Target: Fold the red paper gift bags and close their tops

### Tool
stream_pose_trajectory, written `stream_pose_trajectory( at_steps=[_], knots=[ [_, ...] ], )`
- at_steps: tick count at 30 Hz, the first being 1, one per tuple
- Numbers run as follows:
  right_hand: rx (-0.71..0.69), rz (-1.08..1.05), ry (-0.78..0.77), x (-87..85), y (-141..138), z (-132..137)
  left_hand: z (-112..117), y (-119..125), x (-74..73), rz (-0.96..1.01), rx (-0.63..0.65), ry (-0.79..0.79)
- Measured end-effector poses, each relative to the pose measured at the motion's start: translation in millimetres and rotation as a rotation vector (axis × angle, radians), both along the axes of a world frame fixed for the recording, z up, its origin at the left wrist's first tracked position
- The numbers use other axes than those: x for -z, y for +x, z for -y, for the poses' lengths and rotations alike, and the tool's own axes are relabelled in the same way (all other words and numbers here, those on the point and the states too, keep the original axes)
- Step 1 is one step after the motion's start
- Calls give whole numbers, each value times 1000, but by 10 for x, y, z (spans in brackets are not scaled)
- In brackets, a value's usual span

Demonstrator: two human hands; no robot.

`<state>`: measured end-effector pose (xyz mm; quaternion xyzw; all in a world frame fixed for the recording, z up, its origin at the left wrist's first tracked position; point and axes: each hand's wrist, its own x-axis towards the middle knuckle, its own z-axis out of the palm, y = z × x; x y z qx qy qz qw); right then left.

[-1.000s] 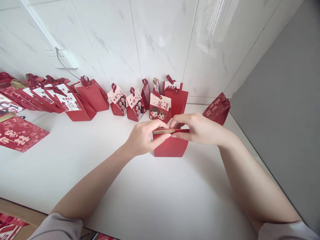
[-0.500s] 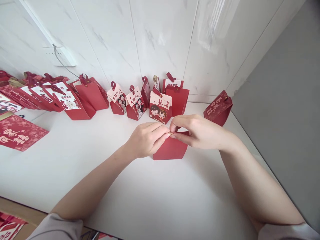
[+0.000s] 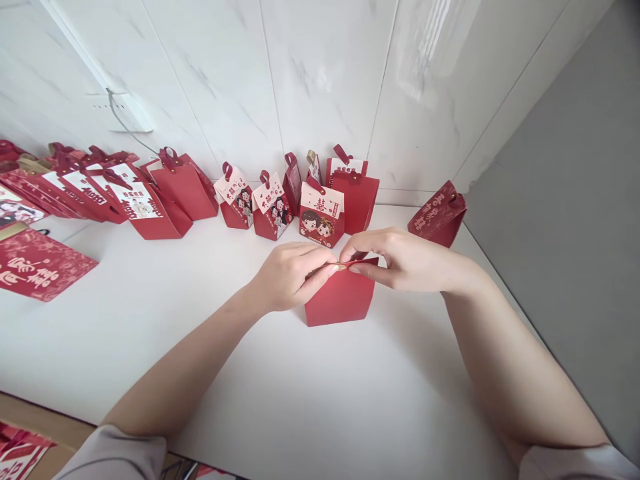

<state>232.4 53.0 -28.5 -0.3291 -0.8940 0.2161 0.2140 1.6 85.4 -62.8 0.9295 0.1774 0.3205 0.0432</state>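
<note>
A plain red paper gift box [image 3: 340, 300] stands upright on the white table, its top edge between my hands. My left hand [image 3: 295, 277] pinches the top from the left, thumb and fingers meeting near a small strip of gold ribbon [image 3: 342, 267]. From the right, my right hand [image 3: 395, 257] pinches the same top edge with thumb and index finger. Just behind stands a small box with two cartoon figures [image 3: 321, 217], beside a plain red box [image 3: 361, 200]. My fingers partly hide the ribbon and the box's opening.
Several small boxes with ribbon loops, including one with printed figures [image 3: 273, 207], line the tiled wall. More red boxes [image 3: 140, 200] crowd the left. A single red box [image 3: 437, 217] stands at right by the grey panel [image 3: 560, 220]. A cable [image 3: 125, 123] hangs from the socket.
My right hand has shifted slightly up and right, and its thumb has drawn back a little. More gold ribbon shows at the top, and the box has tilted slightly.
</note>
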Motion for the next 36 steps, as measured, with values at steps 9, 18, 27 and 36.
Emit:
stream_pose_trajectory(
  at_steps=[9,18,27,36],
  knots=[
    [41,11,-3,-82,-12,81,104,-21,-104,-16,-110,-146],
    [54,17,97,21,-98,34,84,-25,-88,-20,-80,-113],
    [103,94,236,64,-149,40,30,-7,-47,23,-46,-131],
    [116,43,110,-14,-36,72,80,-147,-327,-208,-178,-384]
  ],
)
